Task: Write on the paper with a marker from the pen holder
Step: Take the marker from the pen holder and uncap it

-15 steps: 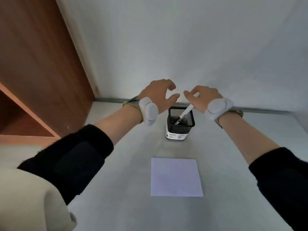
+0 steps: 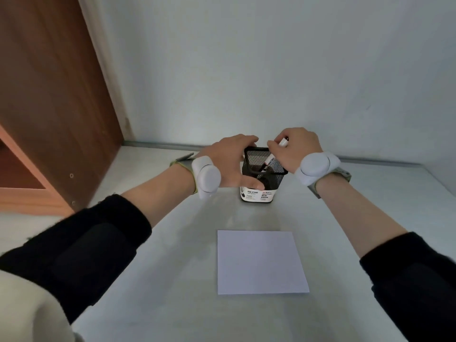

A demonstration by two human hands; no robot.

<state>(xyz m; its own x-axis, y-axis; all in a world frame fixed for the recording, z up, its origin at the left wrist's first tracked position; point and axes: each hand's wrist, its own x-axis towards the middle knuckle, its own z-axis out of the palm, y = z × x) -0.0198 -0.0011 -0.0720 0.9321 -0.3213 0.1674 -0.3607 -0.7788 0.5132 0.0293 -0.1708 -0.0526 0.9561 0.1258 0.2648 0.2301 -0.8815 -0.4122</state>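
Note:
A black mesh pen holder (image 2: pixel 276 177) with a white label stands on the pale table, past the paper. My left hand (image 2: pixel 229 160) wraps around the holder, thumb across its front and fingers over the back rim. My right hand (image 2: pixel 293 149) pinches the upper end of a white marker (image 2: pixel 270 159) that leans out of the holder. The marker's lower part sits inside the mesh. A blank white sheet of paper (image 2: pixel 261 262) lies flat on the table, nearer to me than the holder.
A brown wooden cabinet (image 2: pixel 49 107) with an open shelf stands at the left. A pale wall (image 2: pixel 271 70) rises just behind the holder. White sensor bands sit on both wrists. The table (image 2: pixel 172 280) spreads around the paper.
Both hands have come down from above the holder. My left hand has closed around the holder and my right hand has taken hold of the marker's top.

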